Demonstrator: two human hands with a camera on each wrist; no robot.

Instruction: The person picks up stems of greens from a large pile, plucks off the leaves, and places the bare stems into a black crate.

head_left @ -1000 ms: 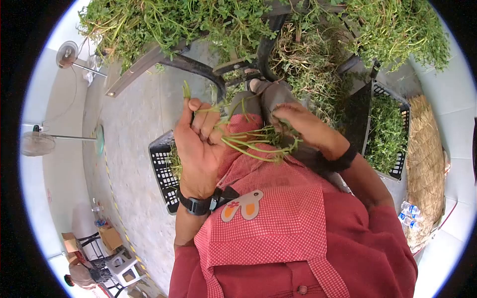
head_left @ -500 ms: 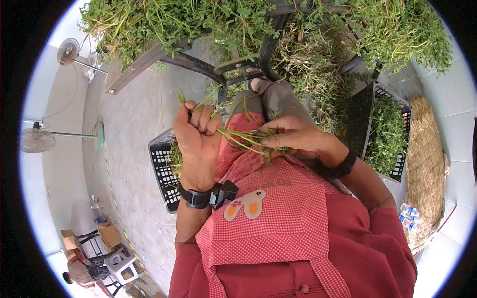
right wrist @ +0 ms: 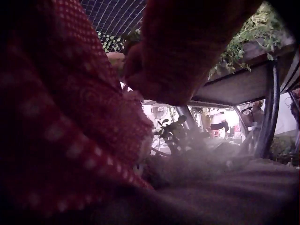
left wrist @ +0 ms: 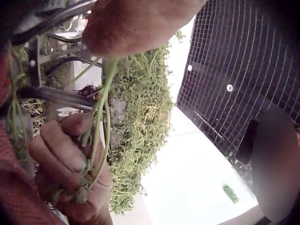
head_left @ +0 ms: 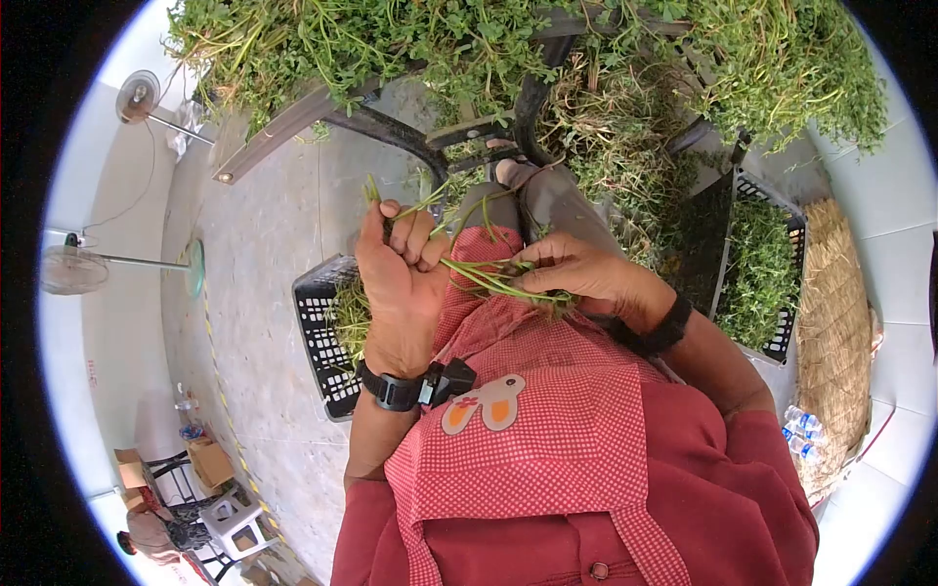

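Green stems (head_left: 479,276) stretch between both hands above the checked apron (head_left: 528,439). The left hand (head_left: 402,283), palm up, grips one end with curled fingers; stem tips stick out by its thumb. The right hand (head_left: 596,278) pinches the other end between thumb and fingers. In the left wrist view the stems (left wrist: 101,112) run from the left hand (left wrist: 140,23) down to the curled fingers of the right hand (left wrist: 70,164). The right wrist view is dark: the right hand (right wrist: 183,51) shows beside the apron (right wrist: 70,108), its fingertips mostly hidden.
Leafy greens (head_left: 391,39) cover the tabletop ahead. Cut stalks (head_left: 616,127) lie piled beneath. A black crate (head_left: 315,322) stands at the left, another crate (head_left: 796,234) of greens at the right beside a straw roll (head_left: 835,322). Fans (head_left: 73,269) and a distant person (head_left: 151,537) appear left.
The right hand has come in from the right, its fingers closing on the stems' free ends. The left hand still grips its end and has shifted only slightly.
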